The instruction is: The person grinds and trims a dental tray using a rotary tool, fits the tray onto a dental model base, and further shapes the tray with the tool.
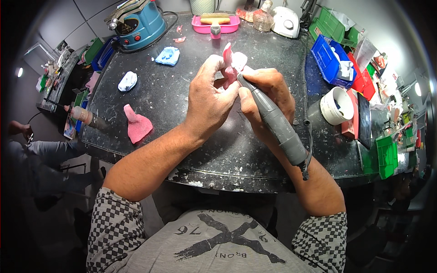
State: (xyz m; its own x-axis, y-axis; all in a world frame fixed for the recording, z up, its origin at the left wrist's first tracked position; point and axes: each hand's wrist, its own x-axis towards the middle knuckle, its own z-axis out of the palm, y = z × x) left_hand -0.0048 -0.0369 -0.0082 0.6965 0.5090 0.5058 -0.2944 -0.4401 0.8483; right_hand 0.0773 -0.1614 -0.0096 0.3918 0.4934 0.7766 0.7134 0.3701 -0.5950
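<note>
Above the middle of the dark bench, my left hand pinches a pink acrylic dental tray between thumb and fingers. Part of this tray stands up past the fingertips, and its lower part is hidden by the hand. My right hand is wrapped round a grey rotary handpiece, held like a pen, its nose pointing at the tray. The bur is too small to make out, so I cannot tell if it touches. A second pink tray with a raised handle lies on the bench left of my left forearm.
A white lump and a blue block lie at left. Behind stand a blue machine and a pink dish with a brush. On the right are a white tub and a blue bin. The handpiece cord hangs by my right forearm.
</note>
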